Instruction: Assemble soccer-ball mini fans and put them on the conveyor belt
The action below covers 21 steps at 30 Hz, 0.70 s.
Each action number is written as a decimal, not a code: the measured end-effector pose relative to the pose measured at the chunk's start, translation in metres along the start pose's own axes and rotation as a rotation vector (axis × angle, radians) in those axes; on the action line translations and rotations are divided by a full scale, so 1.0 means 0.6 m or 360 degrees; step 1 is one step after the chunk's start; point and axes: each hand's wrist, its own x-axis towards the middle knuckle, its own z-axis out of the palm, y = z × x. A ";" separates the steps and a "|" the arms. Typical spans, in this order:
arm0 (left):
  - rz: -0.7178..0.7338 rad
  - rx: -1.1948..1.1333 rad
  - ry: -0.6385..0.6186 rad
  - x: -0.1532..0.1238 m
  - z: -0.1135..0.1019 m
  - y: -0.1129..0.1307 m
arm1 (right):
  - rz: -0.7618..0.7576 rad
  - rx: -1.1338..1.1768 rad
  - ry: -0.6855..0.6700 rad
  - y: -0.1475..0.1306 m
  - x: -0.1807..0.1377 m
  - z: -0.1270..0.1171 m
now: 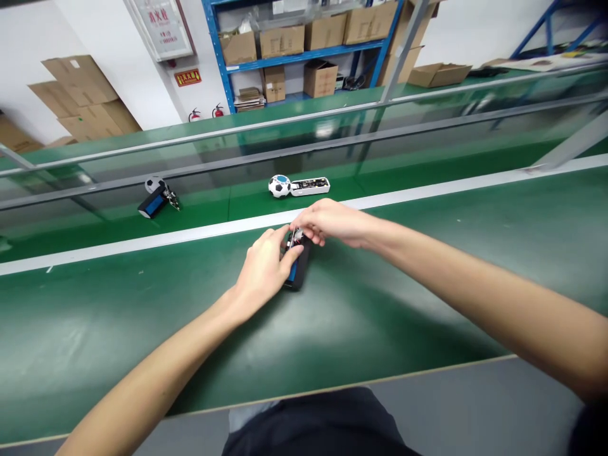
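Partly hidden: black casing (pixel 301 273) in left grip (pixel 264 261); right grip (pixel 334 222): hold unclear.

My left hand (pixel 268 266) and right hand (pixel 335 223) are bare; my left forearm (pixel 190 354) and right forearm (pixel 456 285) are bare too, slim and narrowing toward the wrists; I wear dark, nearly black clothing (pixel 313 425) at my middle, softly rounded in outline; a blackish patch (pixel 591 421) beside my right elbow may be a sleeve, too dim to tell.

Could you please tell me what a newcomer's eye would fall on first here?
Most likely the left hand and right hand at a black-and-blue device, mid-picture. Beyond the white strip, a white unit with a soccer-ball end stands out too.
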 end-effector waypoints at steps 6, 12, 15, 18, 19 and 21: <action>-0.0195 -0.0281 -0.0088 0.008 -0.003 -0.010 | -0.0453 -0.0676 0.0617 0.040 -0.040 0.058; -0.0347 -0.0809 -0.0193 0.013 0.001 -0.013 | -0.0581 -0.1132 0.0749 0.049 -0.054 0.075; -0.0492 -0.1111 -0.0235 0.011 0.003 -0.008 | -0.0652 -0.1282 0.0769 0.054 -0.057 0.072; -0.0563 -0.1204 -0.0231 0.007 0.003 0.000 | -0.0669 -0.1442 0.0717 0.057 -0.056 0.072; -0.0554 -0.1195 -0.0222 0.006 0.003 0.002 | -0.0658 -0.1491 0.0696 0.058 -0.056 0.073; -0.0524 -0.1147 -0.0199 0.006 0.003 0.004 | -0.0657 -0.1554 0.0678 0.059 -0.054 0.074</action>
